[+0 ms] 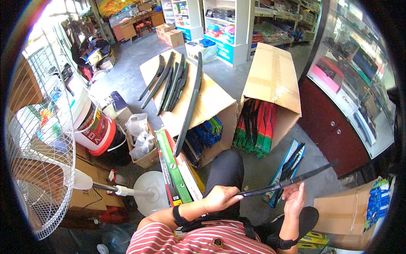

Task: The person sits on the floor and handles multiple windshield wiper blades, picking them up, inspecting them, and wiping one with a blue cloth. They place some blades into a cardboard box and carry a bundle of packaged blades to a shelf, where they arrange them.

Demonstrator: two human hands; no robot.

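A black wiper blade (269, 189) slants across in front of my lap, its far end reaching out to the right. My left hand (223, 199) grips the blade's near end between thumb and fingers. Farther along it, my right hand (294, 197) holds the blade from below, the fingers partly hidden by it. On top of the cardboard carton (212, 95) before me lie several more black wiper blades (173, 84), and one long wiper blade (192, 104) overhangs the near edge. Under my right hand, black wiper parts (291, 165) rest on a blue-and-white package (275, 181) on the floor.
A second carton (269, 73) holds red-and-green packages (257, 127). Long printed boxes (174, 168) stand by my left knee. At the left are a fan (44, 152) and a bucket (92, 123). A glass display cabinet (333, 127) and another carton (342, 206) flank my right.
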